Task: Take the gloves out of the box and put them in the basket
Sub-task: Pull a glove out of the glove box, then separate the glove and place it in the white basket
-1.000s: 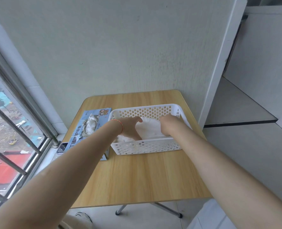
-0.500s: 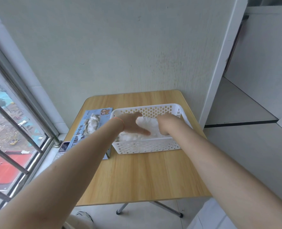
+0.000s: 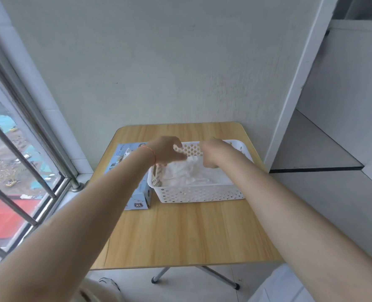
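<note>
**A:** Head view, item one?

**B:** Basket [image 3: 202, 194]: white plastic, rectangular, walls pierced with round holes. It stood on the table [image 3: 180, 232], a pale wood-grain top with rounded corners, on thin metal legs.

**A:** Contents?

**B:** Gloves [image 3: 187, 174]: thin, white, crumpled film, heaped inside the basket. More white film poked from the top of the box [image 3: 137, 192], pale blue card, marked XL on its near end, lying just beside the basket's left wall.

**A:** Your hands?

**B:** Your left hand [image 3: 166, 150] hovered over the basket's left rear corner, fingers curled; motion blur meant I could not tell whether it gripped anything. A thin red string circled that wrist. Your right hand [image 3: 213, 153] was above the heap, fingers bent down and pinching a puckered peak of the gloves.

**A:** Surroundings?

**B:** A barred window [image 3: 17, 171] at left, a plain painted wall [image 3: 159, 62] behind.
</note>
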{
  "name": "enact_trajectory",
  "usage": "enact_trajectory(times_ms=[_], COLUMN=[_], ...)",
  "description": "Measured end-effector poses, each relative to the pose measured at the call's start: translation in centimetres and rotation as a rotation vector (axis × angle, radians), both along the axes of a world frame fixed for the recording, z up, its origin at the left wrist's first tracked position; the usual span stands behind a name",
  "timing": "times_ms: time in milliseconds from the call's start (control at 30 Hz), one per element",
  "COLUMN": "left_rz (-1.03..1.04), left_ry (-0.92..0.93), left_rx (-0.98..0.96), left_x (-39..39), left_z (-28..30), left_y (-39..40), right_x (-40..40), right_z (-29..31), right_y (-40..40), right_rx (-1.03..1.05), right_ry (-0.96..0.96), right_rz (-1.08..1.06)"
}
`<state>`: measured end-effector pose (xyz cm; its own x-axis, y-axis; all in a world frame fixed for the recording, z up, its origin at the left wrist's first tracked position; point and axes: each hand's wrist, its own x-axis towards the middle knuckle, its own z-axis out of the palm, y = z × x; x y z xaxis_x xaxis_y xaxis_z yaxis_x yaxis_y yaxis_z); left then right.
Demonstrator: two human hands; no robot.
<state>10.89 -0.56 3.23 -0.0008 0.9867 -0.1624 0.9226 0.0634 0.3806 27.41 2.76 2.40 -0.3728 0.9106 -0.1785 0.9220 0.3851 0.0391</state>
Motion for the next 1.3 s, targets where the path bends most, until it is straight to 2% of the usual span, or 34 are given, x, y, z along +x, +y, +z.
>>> enact_trajectory(times_ms=[67,133,267,333,500,600,733,1300], left_rz=[0.105,0.199,0.307,0.323,0.218,0.168,0.135,0.139], left_ry=[-0.023,-0.033,0.078,0.081,-0.122,-0.127,-0.138,-0.09], left_rx=[0.212,0.31,0.241,0.167,0.013,-0.031,-0.018,-0.054], left_x=[-2.1,-4.3,-10.1,-12.2,-14.5,-14.6,-14.8,-14.6], left_z=[0.6,0.4,-1.6,-2.7,-4.1,-4.7,-5.1,-4.5], left_y=[-0.3,-0.7,-2.6,-3.9,-6.5,-7.2,-7.2,-7.6], right_x=[-2.5,-5.0,-10.6,-12.6,-16.4,-17.7,-18.0,-16.4], right_z=[0.5,0.3,0.0,-0.1,-1.3,-1.8,-1.8,2.3], right_y=[-0.3,-0.5,-1.8,-2.5,-3.4,-3.6,-3.7,-3.5], right_rx=[0.105,0.159,0.109,0.053,0.07,0.053,0.108,0.294], right_ry=[0.151,0.293,0.496,0.533,0.375,0.216,0.219,1.163], right_rz=[0.047,0.101,0.215,0.241,0.229,0.184,0.16,0.104])
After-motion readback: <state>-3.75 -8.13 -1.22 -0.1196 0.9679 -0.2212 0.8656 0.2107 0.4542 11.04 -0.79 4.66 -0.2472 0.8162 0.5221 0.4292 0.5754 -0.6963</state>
